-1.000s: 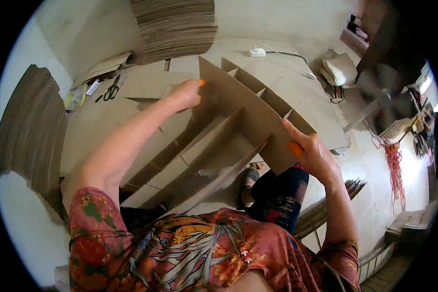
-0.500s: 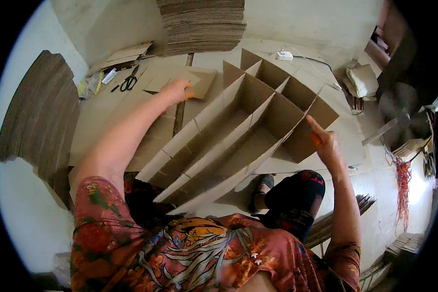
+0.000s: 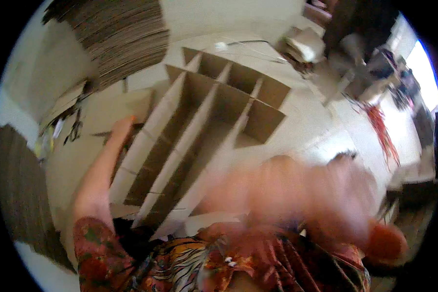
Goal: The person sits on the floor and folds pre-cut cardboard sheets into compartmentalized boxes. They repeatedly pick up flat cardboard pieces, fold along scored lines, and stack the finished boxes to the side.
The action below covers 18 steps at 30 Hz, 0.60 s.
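A cardboard divider grid (image 3: 207,104) of interlocked strips stands on the table, tilted toward me, its long slotted strips reaching my lap. My left hand (image 3: 122,127) is at the flat cardboard sheets (image 3: 131,103) left of the grid. Its fingers, with an orange covering at the tip, are closed at a sheet's edge; the grid partly hides what lies under them. My right hand (image 3: 287,194) is off the grid, raised close to the camera in front of my chest. It is heavily smeared, so its fingers cannot be made out.
Tall cardboard stacks stand at the back (image 3: 124,41) and far left (image 3: 22,190). Scissors (image 3: 74,129) lie on the table's left side. A white power strip (image 3: 221,46) with a cable is at the far edge. Red strings (image 3: 377,129) hang at the right, near a fan-like shape.
My right hand has let go of the grid's right side and swung up toward the camera. The view has turned right. My left hand stays by the flat sheets.
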{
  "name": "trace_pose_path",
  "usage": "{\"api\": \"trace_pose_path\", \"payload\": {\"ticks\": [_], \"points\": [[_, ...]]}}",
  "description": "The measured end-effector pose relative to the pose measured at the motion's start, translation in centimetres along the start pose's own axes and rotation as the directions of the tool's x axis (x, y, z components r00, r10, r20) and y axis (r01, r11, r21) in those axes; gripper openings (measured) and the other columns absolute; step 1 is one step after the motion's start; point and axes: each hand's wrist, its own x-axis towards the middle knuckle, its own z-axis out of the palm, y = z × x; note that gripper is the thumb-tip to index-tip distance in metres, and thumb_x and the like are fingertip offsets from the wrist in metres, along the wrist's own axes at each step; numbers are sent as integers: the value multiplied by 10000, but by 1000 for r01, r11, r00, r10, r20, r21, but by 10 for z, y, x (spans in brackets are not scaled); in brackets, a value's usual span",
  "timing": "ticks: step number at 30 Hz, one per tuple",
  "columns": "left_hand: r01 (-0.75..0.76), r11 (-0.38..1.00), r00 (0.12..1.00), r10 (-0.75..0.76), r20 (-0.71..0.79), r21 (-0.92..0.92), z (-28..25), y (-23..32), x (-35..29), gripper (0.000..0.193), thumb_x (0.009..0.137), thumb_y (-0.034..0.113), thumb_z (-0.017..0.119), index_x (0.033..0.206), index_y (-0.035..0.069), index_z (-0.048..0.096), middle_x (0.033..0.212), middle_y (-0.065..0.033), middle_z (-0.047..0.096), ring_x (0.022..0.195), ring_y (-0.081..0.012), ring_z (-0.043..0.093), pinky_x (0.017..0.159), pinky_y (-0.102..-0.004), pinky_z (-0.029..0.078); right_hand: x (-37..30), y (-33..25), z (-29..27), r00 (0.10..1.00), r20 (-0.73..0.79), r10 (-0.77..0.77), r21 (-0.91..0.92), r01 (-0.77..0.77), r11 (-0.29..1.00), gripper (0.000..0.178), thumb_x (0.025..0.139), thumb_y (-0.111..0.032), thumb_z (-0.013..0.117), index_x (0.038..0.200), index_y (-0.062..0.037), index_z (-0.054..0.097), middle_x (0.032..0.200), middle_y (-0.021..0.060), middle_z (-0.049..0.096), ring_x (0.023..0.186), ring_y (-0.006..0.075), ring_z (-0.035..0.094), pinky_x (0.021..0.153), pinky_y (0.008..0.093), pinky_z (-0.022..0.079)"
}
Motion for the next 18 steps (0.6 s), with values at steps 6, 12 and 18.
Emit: {"api": "trace_pose_path", "payload": {"ticks": [6,12,18], "points": [[-65,998,995,66,-77,4,-28,46,-41,281,789,120,520,1022,-8,614,986,-223,608,909,-358,570,781,-400,426,-5,-28,37,952,111,-285,408,218,886,469,833,-389,585,1103,-5,573,1089,200,553,1011,295,546,829,350,443],[-77,961,995,89,35,-264,-56,11,-77,327,765,-2,551,1087,7,608,933,-157,650,890,-258,606,784,-338,458,-14,-54,55,910,107,-402,457,314,832,421,842,-354,582,1070,-1,577,1057,204,533,970,292,544,795,353,451],[-36,900,989,94,113,-435,-84,25,-80,279,884,28,500,1149,2,583,889,-63,632,897,-166,589,793,-261,454,-25,-77,68,905,93,-416,397,349,849,374,850,-320,580,1037,4,581,1026,208,513,928,290,541,762,356,460]]}}
